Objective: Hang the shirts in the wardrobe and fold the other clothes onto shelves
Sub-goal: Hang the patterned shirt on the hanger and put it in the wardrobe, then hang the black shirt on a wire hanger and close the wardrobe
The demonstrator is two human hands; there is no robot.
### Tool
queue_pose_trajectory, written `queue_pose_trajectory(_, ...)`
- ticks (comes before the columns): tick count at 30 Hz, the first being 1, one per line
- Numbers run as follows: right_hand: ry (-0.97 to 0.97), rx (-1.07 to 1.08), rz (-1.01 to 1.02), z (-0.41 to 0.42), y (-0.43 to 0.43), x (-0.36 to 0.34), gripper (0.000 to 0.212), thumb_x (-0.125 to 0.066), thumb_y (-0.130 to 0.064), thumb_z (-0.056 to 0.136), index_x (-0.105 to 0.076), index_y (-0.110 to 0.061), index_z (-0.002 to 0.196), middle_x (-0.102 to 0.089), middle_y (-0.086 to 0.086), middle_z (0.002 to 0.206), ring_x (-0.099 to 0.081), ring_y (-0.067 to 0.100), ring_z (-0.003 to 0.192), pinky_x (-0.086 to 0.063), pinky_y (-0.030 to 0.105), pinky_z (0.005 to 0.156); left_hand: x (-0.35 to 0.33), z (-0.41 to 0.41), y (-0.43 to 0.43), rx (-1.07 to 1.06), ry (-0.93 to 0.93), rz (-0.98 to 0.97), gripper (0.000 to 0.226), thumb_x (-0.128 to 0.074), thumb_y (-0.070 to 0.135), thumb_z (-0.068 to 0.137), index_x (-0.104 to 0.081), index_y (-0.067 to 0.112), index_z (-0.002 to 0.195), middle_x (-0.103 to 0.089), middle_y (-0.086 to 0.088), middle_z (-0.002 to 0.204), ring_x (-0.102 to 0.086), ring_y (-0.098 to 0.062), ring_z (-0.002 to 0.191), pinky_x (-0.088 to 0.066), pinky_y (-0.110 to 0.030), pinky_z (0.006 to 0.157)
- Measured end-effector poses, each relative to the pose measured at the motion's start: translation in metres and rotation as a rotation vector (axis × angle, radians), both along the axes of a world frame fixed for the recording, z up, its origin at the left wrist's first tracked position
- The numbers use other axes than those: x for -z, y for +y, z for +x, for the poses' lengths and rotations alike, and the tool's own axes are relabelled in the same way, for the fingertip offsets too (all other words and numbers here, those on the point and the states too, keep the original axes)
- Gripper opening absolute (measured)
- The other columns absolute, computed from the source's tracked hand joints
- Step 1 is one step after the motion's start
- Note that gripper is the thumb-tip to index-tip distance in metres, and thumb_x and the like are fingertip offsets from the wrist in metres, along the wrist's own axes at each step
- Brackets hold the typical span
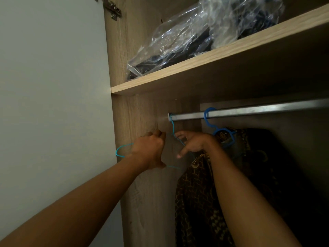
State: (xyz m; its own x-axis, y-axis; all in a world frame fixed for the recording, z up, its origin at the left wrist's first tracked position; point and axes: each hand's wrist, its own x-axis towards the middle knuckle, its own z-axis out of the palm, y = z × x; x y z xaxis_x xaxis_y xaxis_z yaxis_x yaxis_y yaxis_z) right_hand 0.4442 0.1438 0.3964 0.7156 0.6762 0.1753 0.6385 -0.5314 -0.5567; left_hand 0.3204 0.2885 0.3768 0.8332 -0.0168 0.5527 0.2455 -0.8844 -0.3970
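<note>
I am reaching up into an open wooden wardrobe (147, 202), both bare arms stretched toward the left end of its metal hanging rail (249, 111). A thin turquoise wire hanger (173, 130) hooks over the rail right at that left end, where the rail meets the wardrobe's side panel. It carries no garment.

My left hand (148, 150) is closed in a fist around the hanger's near shoulder; a loop of the wire pokes out past my wrist, beyond the front edge of the side panel. I judge I grip it there to steady or lift it. My right hand (193, 142) is open, fingers spread and pointing left, touching the wire just below the hook, probably to guide it.

Just to the right on the rail hangs a thicker blue plastic hanger (210, 115) holding a dark patterned shirt (197, 193), which falls behind my right forearm. That shirt is already hung.

Above the rail, a wooden shelf (195, 68) spans the wardrobe. A clear plastic bag (195, 32) of dark clothes lies on it, near its left end.
</note>
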Motion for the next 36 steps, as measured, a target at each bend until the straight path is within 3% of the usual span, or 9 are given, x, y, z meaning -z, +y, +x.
queue_pose_trajectory(7,-0.061,-0.033,0.102,-0.016,-0.009,0.002,0.129,-0.095,-0.019,0.058,-0.015,-0.027,0.158,-0.019,-0.002,0.164,-0.023,0.025,0.149,-0.033,0.039,0.112,-0.032,-0.016,-0.012,-0.032,-0.060,0.103,0.087,-0.080,0.064,0.062,-0.051,0.021,0.133,-0.054,-0.003,0.127,-0.060,-0.025,0.109,-0.052,-0.041,0.080)
queue_pose_trajectory(10,-0.190,-0.034,0.080,-0.028,-0.004,0.004,0.140,-0.097,-0.021,0.055,-0.004,-0.026,0.159,-0.014,-0.002,0.165,-0.018,0.023,0.150,-0.029,0.037,0.115,-0.044,-0.029,-0.017,-0.046,-0.054,0.111,0.086,-0.078,0.067,0.061,-0.054,0.021,0.129,-0.055,-0.002,0.122,-0.061,-0.024,0.106,-0.053,-0.040,0.078)
queue_pose_trajectory(13,-0.302,-0.040,0.111,-0.039,0.006,0.010,0.138,-0.096,-0.020,0.057,-0.003,-0.026,0.158,-0.015,-0.002,0.164,-0.024,0.023,0.148,-0.033,0.036,0.115,-0.049,-0.046,-0.019,-0.089,-0.046,0.128,0.083,-0.076,0.072,0.057,-0.058,0.024,0.123,-0.057,-0.001,0.115,-0.064,-0.023,0.102,-0.051,-0.038,0.072)
queue_pose_trajectory(19,-0.405,-0.099,0.149,-0.060,0.038,0.027,0.136,-0.096,-0.038,0.049,-0.009,-0.036,0.154,-0.023,-0.006,0.160,-0.034,0.025,0.143,-0.039,0.051,0.111,-0.044,-0.093,-0.017,-0.239,-0.004,0.235,0.085,-0.074,0.073,0.059,-0.057,0.022,0.124,-0.057,-0.002,0.113,-0.064,-0.024,0.097,-0.042,-0.035,0.064)
queue_pose_trajectory(28,-0.448,-0.261,0.299,-0.137,0.068,0.043,0.135,-0.096,-0.037,0.051,-0.013,-0.026,0.156,-0.025,-0.006,0.156,-0.033,0.016,0.143,-0.038,0.044,0.113,-0.029,-0.185,-0.010,-0.336,-0.022,0.197,0.084,-0.077,0.066,0.062,-0.050,0.020,0.127,-0.051,-0.005,0.118,-0.061,-0.027,0.101,-0.037,-0.034,0.065)
queue_pose_trajectory(31,-0.446,-0.295,0.349,-0.173,0.064,0.044,0.129,-0.094,-0.033,0.056,-0.012,-0.029,0.156,-0.025,-0.010,0.153,-0.038,0.017,0.138,-0.041,0.041,0.109,-0.029,-0.221,-0.013,-0.363,-0.051,0.194,0.082,-0.078,0.066,0.062,-0.049,0.019,0.123,-0.049,-0.004,0.116,-0.061,-0.025,0.094,-0.035,-0.035,0.060)
queue_pose_trajectory(36,-0.450,-0.373,0.402,-0.249,0.051,0.043,0.129,-0.091,-0.041,0.052,-0.013,-0.038,0.154,-0.027,-0.019,0.141,-0.044,0.016,0.131,-0.045,0.044,0.106,-0.025,-0.309,-0.023,-0.390,-0.117,0.156,0.083,-0.077,0.067,0.060,-0.045,0.023,0.123,-0.046,-0.001,0.114,-0.061,-0.024,0.089,-0.034,-0.034,0.057)
